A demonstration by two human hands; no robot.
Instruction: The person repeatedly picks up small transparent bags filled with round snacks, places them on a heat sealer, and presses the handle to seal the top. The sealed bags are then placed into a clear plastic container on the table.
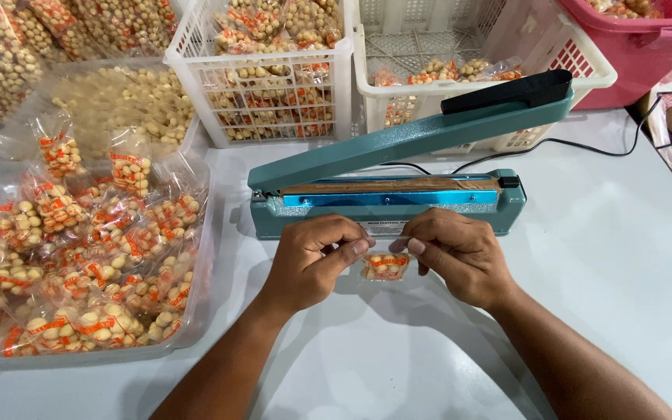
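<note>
**Small snack bag pinched at heat sealer**

Left hand [313, 260] and right hand [453, 253] both pinching top edge of small clear snack bag [386, 267], just before teal heat sealer [386, 198], arm raised. Tray of filled bags [196, 327] left; white baskets [262, 85] behind.

You have a single view, from the camera on your head, looking steeply down and forward over the white surface [608, 257]. It sits close: your forearms enter from the bottom edge and your left hand [313, 260] and right hand [460, 253] meet near the middle of the frame. The teal heat sealer [390, 198] lies straight ahead, just beyond them. The white baskets [266, 78] line the top edge, and the clear tray [196, 257] fills your left side.
</note>
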